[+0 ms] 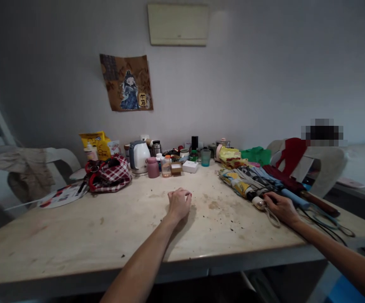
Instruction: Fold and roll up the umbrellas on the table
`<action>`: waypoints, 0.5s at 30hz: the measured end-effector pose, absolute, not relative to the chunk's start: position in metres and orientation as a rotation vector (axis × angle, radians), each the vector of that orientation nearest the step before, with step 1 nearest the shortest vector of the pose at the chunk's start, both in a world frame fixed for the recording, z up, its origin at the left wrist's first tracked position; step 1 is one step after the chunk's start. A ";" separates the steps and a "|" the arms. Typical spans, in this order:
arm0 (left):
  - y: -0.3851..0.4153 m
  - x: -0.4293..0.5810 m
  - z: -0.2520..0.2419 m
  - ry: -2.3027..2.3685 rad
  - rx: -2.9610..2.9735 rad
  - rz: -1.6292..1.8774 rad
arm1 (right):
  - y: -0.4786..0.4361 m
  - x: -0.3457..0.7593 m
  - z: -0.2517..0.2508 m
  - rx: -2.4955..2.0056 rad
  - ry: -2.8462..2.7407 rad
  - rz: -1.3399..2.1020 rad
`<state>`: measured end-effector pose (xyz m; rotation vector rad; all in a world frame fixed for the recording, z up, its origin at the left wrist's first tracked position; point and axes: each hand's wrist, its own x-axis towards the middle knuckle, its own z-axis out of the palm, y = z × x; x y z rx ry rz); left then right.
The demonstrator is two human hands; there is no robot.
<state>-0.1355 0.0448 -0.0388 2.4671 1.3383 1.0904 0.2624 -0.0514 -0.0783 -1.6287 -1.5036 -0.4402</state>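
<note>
My left hand (180, 205) rests on the middle of the table (131, 229), its fingers curled into a loose fist; nothing shows in it. Off to the right, my right hand (281, 207) has its fingers bent and pressed at the white-ended handle of a folded yellow, grey and white umbrella (239, 181). A wrist loop (273, 216) hangs from that handle. Close beside it lie a folded umbrella with a light blue handle (295, 198) and a dark red one with a brown handle (319, 203). Part of the right fingers' grip is hidden.
Along the wall stand a white kettle (140, 158), a pink flask (152, 167), a small white box (190, 166) and a teal cup (205, 158). A checked cloth bag (111, 174) and a round fan (64, 195) lie left. Another person (292, 155) is at the right, behind a chair.
</note>
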 end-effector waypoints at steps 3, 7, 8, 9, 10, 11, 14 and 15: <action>0.047 -0.138 -0.041 1.354 2.500 1.154 | -0.051 0.261 -0.078 -1.625 -1.508 -0.414; 0.050 -0.141 -0.045 1.385 2.547 1.180 | -0.053 0.258 -0.076 -1.660 -1.525 -0.324; 0.051 -0.142 -0.046 1.384 2.554 1.190 | -0.054 0.257 -0.075 -1.674 -1.518 -0.297; 0.052 -0.144 -0.047 1.380 2.563 1.199 | -0.055 0.256 -0.075 -1.689 -1.511 -0.267; 0.053 -0.145 -0.047 1.381 2.570 1.209 | -0.055 0.254 -0.074 -1.703 -1.512 -0.236; 0.055 -0.147 -0.048 1.383 2.578 1.213 | -0.056 0.252 -0.074 -1.722 -1.524 -0.203; 0.062 -0.153 -0.050 1.415 2.605 1.206 | -0.056 0.245 -0.070 -1.853 -1.616 -0.147; 0.064 -0.156 -0.051 1.442 2.611 1.196 | -0.056 0.242 -0.068 -1.921 -1.647 -0.142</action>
